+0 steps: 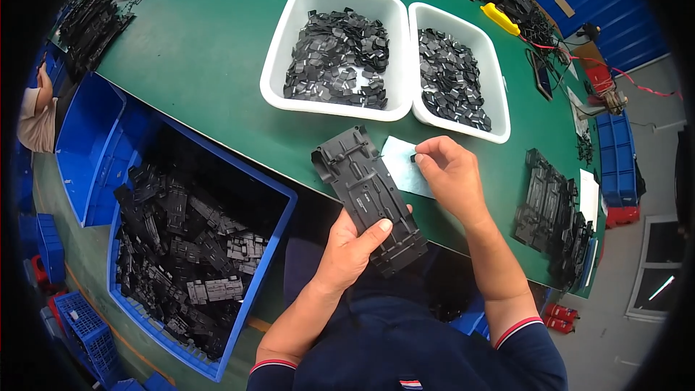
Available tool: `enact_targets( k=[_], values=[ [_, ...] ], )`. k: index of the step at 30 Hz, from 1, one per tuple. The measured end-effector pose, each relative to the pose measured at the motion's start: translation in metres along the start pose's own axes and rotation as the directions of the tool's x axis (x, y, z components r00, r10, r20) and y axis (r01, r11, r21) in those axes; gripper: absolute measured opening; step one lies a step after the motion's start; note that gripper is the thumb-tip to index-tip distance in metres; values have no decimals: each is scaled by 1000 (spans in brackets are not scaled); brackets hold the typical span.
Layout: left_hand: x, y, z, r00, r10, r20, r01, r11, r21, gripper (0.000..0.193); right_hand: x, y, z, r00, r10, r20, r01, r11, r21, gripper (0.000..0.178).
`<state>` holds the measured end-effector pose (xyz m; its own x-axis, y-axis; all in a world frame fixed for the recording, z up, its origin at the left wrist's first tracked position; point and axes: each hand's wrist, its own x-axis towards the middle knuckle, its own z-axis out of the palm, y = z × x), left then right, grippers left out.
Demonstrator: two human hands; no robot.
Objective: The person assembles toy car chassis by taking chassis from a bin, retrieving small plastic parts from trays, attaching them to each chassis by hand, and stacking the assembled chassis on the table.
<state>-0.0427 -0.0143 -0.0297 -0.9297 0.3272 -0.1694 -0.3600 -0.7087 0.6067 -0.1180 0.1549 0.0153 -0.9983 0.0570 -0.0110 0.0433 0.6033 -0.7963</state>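
Observation:
A long black moulded plastic part (367,192) lies tilted in my left hand (347,250), thumb on its face and fingers beneath, near the table's front edge. Just right of its upper end, my right hand (457,179) pinches a small black piece (415,158) between thumb and forefinger, apart from the larger part. Below that hand is a pale blue-white sheet (398,166) on the green table (210,51). Beyond my hands stand two white tubs, the left one (274,76) and the right one (499,105), both holding many small black pieces.
A large blue crate (269,235) full of black moulded parts stands at the left, below table height. More such parts are stacked at the right (543,199) and far left (90,29). A yellow-handled tool (500,19) lies far right. Another person's arm (43,90) shows at the left.

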Motion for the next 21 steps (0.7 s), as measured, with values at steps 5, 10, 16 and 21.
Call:
enact_targets(
  k=[5,10,16,21],
  values=[
    [0,1,3,1000,0,-7,0,1000,-3,52,0,5,1,991,-131,-40,126,985,-117,12],
    [0,0,3,1000,15,1,-15,1000,17,45,-5,0,0,954,-284,-101,262,946,-189,11],
    [-3,-3,3,999,38,-3,-38,998,44,49,-22,-6,-10,852,-498,-163,475,865,-160,14],
    [-13,-4,16,997,83,-3,-82,990,116,48,-48,-10,-14,681,-695,-229,663,719,-208,19]
  ],
)
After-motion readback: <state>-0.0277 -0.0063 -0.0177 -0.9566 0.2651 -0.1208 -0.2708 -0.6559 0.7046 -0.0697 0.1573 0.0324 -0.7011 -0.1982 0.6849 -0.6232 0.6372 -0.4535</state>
